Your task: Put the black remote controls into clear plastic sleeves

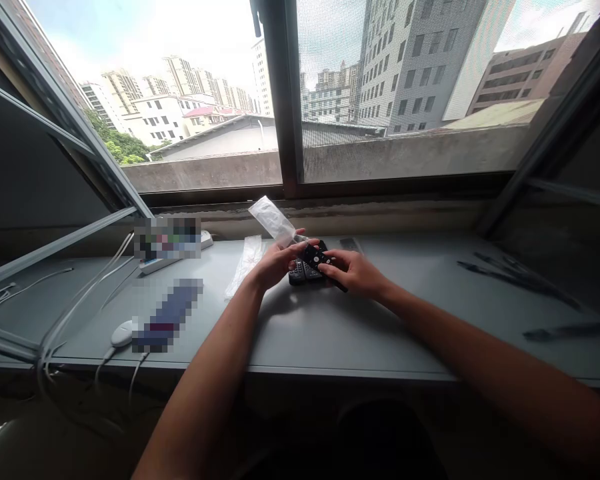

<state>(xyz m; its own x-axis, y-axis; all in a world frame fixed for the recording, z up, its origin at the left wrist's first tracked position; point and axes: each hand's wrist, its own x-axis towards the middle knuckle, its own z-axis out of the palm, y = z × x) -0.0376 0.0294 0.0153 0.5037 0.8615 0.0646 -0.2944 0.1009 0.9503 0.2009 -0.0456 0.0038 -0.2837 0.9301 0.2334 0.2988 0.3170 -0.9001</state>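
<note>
Grey desk [330,333] runs under both my arms, window sill just beyond my hands, city outside. My left hand [275,263] and right hand [353,272] meet at the middle of the desk, both closed around a small black remote [314,257] held just above the surface. Left thumb and fingers pinch its far end together with the mouth of a clear plastic sleeve [274,219], which sticks up and away from my left hand toward the window; right hand grips the near end, fingers curled narrow. Step in hand, by my read: the remote is at the sleeve's opening, partly in or partly out, can't tell which from this angle. Whatever comes next needs the left hand keeping the sleeve mouth steady while the right slides the remote along its length. Directly under my hands, more dark remotes [300,272] lie flat on the desk, touching each other. Just left of my left hand, a second clear sleeve [247,261] lies flat; contents not readable, looks empty. Farther left, a white power strip [175,259] and cables [75,307]; a white mouse [123,332] near the desk edge.
</note>
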